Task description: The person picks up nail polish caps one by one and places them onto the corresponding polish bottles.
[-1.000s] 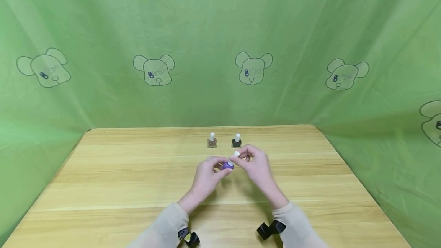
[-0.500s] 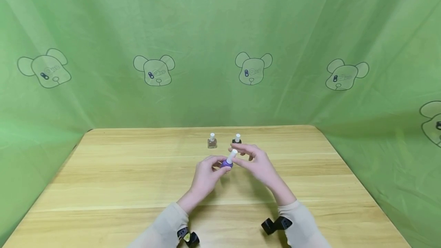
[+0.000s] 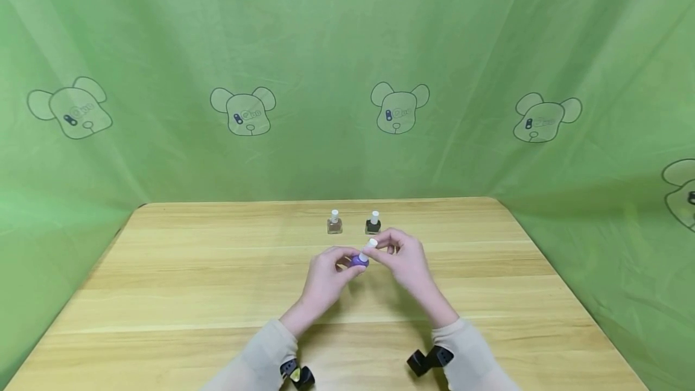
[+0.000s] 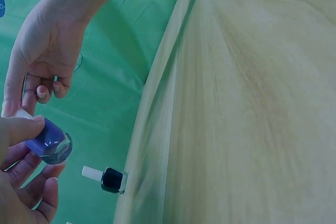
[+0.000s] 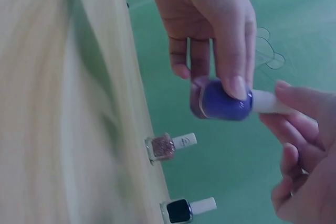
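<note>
A purple nail polish bottle (image 5: 223,102) is held off the table, tilted, between both hands. My left hand (image 3: 327,276) grips its glass body between thumb and fingers. The thumb and index finger of my right hand (image 3: 404,263) pinch its white cap (image 3: 371,244). In the right wrist view the cap sits against the bottle's neck; whether it is screwed tight cannot be seen. Behind the hands, a dark nail polish bottle (image 3: 373,225) and a glittery brownish-pink nail polish bottle (image 3: 334,225) stand upright, both with white caps on.
The wooden table (image 3: 190,270) stretches to both sides of the hands. A green curtain (image 3: 326,155) printed with bear heads hangs behind it and along its sides. A black camera (image 3: 429,361) is strapped to the right wrist, another camera (image 3: 297,374) to the left.
The right fingers spread off the cap half a second ago and now pinch it again, lower and closer in. The left hand keeps its grip on the purple bottle, which tilts slightly.
</note>
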`<state>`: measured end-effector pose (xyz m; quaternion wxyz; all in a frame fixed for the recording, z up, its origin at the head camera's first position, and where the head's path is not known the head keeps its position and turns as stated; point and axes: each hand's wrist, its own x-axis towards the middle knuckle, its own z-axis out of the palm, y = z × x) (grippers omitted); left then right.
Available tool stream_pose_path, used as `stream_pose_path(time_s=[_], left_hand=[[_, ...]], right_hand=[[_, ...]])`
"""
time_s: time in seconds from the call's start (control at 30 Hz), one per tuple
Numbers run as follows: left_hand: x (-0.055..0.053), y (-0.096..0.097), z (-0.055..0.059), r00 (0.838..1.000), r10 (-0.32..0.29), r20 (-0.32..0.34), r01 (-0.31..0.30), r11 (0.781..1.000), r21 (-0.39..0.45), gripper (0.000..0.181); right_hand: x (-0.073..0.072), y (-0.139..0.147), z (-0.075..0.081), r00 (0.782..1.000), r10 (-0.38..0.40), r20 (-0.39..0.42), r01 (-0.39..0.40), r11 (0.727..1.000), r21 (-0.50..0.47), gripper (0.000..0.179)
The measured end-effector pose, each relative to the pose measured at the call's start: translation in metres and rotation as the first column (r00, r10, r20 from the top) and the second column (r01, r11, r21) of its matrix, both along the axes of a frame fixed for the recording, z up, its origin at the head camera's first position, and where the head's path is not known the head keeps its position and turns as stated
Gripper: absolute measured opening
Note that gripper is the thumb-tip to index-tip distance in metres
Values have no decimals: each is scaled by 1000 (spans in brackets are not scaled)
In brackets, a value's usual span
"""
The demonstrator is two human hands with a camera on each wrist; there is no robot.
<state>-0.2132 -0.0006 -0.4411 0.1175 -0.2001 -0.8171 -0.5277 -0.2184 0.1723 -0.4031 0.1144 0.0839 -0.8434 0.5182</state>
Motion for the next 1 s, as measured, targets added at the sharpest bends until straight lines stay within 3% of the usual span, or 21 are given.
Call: stream_pose_path(time_s=[0.13, 0.23, 0.33, 0.47, 0.63, 0.8, 1.0], left_hand=[[1, 0, -1, 1000, 9, -22, -9, 1000, 2, 25], [1, 1, -1, 1000, 16, -20, -16, 1000, 2, 26], [1, 0, -1, 1000, 17, -7, -16, 1000, 8, 26], [-1, 0, -1, 1000, 2, 19, -3, 999, 35, 28], [-2, -1, -2, 999, -20, 39, 17, 998, 56, 28], [-2, -1, 0, 998, -35, 50, 33, 998, 49, 29], [-2, -1, 2, 997, -27, 75, 25, 999, 27, 29]], right_hand=[[2, -7, -3, 996, -91, 4, 91, 995, -43, 23], [3, -10, -4, 994, -112, 7, 112, 993, -45, 24], [1, -7, -4, 997, -72, 19, 72, 997, -32, 28], [-3, 1, -3, 999, 38, 25, -38, 999, -6, 39], [-5, 10, 3, 992, 123, -9, -122, 991, 63, 35], [-5, 12, 5, 992, 122, -11, -121, 988, 96, 27], [-3, 8, 3, 998, 54, -17, -53, 996, 66, 22]])
